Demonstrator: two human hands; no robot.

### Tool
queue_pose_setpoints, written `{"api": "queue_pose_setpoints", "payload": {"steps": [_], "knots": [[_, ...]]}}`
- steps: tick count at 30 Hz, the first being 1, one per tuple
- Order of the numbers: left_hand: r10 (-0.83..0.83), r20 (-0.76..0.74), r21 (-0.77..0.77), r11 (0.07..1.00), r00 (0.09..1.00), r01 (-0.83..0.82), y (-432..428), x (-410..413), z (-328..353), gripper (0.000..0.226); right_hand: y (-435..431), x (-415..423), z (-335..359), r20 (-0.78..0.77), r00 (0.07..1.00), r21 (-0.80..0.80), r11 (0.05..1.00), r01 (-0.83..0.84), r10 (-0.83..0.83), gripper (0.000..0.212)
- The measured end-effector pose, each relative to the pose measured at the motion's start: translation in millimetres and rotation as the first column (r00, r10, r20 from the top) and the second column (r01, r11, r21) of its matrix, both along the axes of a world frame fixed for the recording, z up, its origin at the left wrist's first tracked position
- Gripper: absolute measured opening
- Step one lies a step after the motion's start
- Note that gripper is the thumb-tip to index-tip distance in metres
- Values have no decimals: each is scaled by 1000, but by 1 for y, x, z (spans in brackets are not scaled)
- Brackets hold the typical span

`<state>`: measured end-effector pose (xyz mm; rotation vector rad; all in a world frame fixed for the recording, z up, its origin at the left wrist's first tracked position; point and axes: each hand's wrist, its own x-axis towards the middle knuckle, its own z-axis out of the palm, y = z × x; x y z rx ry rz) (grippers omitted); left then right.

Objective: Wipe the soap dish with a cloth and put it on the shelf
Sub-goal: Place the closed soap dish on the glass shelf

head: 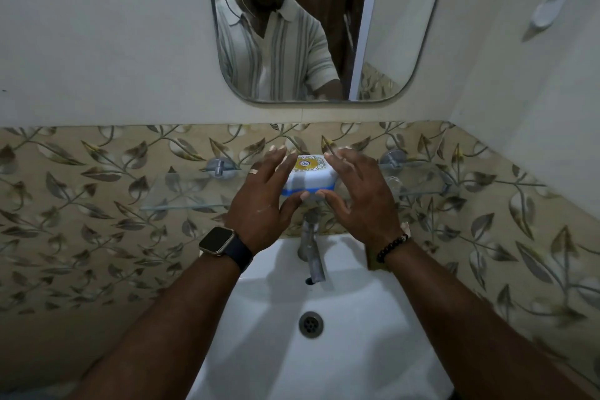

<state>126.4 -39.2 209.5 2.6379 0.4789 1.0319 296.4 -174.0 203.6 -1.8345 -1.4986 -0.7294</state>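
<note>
A white soap dish with a blue band and a yellow round emblem on its lid sits on the glass shelf, just above the tap. My left hand flanks its left side and my right hand its right side. On both hands the fingers are straight and spread. Both thumbs meet at the dish's lower front edge. Neither hand wraps around the dish. A small tan piece, maybe cloth, peeks out under my right wrist; I cannot tell what it is.
A white basin with a metal tap lies directly below the shelf. A mirror hangs above, showing the person in a headset. Chrome brackets hold the shelf to the leaf-patterned tiles. A white holder is on the right wall.
</note>
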Motion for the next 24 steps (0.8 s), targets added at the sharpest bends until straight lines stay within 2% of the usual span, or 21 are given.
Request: {"api": "queue_pose_setpoints", "payload": {"steps": [6,11,17,20,24], "knots": [[-70,66,146,988,995,60,-31,0,10,68,-40,-13,7,52,994,88,992,86,-91,75],[-27,67,212,977,997,12,-66,9,1,64,-82,-12,-1,21,985,86,982,166,-168,82],[-71,31,159,985,997,65,-113,26,-36,55,-128,-12,-30,-24,961,-55,960,274,-275,83],[-81,-44,109,990,996,86,-129,36,-56,46,-145,-8,-48,-60,943,-115,941,319,-327,83],[-118,-176,18,992,977,123,-138,51,-83,58,-157,0,-72,-91,928,-188,921,341,-362,81]]}}
